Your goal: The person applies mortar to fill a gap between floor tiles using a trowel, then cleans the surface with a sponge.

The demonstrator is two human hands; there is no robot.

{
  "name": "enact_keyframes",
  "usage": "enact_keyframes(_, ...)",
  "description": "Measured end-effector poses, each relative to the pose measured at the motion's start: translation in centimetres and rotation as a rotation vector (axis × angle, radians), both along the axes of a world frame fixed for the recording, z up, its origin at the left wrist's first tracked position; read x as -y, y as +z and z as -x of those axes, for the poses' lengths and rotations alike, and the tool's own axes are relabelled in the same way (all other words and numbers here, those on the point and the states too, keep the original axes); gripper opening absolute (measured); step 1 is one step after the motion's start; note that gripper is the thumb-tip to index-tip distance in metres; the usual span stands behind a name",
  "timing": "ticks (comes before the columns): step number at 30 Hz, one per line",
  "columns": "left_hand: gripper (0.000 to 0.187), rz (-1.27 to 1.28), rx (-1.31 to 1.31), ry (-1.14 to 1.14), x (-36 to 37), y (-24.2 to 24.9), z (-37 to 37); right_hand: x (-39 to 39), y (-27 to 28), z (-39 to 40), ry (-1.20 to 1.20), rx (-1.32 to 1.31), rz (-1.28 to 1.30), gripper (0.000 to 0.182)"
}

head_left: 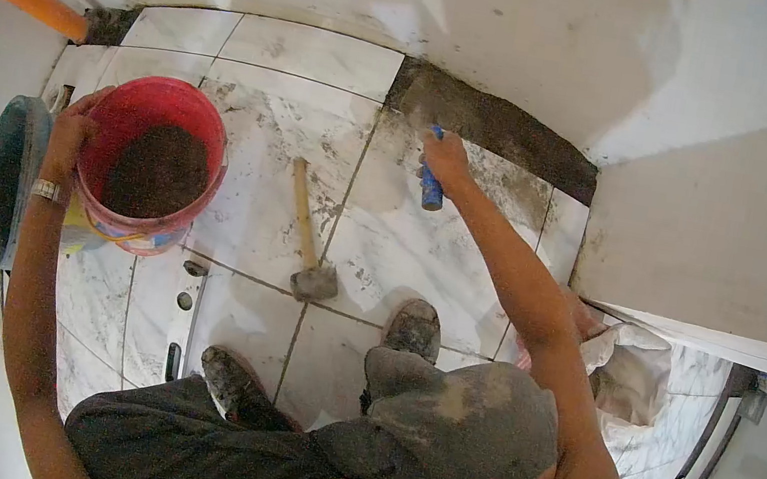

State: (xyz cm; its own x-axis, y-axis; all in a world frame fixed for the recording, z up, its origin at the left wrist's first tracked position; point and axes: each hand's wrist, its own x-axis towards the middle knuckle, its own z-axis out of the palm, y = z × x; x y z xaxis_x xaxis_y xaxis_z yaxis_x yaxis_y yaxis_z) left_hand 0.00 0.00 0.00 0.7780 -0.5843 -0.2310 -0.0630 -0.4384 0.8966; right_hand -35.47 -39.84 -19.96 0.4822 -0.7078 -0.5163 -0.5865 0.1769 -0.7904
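Observation:
My left hand (76, 127) is closed on the left rim of a red bucket (162, 96), which holds dark, damp-looking mortar mix (156, 173). In my closed right hand (447, 164) is a blue-handled trowel (431, 190); its blade is hard to make out against the grey mortar. That hand is over the white marbled tiles, beside an untiled strip of grey mortar (504, 128) along the wall. Between my hands a mallet (313, 282) with a pale wooden handle lies on the tiles.
A dark green bucket (5, 176) stands at the far left. A spirit level (182, 317) lies near my left shoe (242, 388). An open white sack (632, 378) is to my right. An orange pipe (38, 1) shows in the left corner. Dirt smears the tiles (270, 129).

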Motion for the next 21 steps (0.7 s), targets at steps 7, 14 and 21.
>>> enact_keyframes(7, 0.054, 0.05, -0.014, 0.035, 0.3, -0.4, 0.4, 1.9, 2.1, 0.2, 0.301, -0.115, 0.221, 0.038)
enact_keyframes(14, 0.056, -0.157, 0.3, -0.039, -0.5, 0.0, 0.0, 0.9, 5.3, 1.4, 0.417, -0.237, 0.204, 0.037)
enact_keyframes(21, 0.058, -0.026, 0.113, -0.009, -2.2, -2.7, -2.7, 1.1, 4.6, 5.1, 0.492, -0.312, 0.256, 0.049)
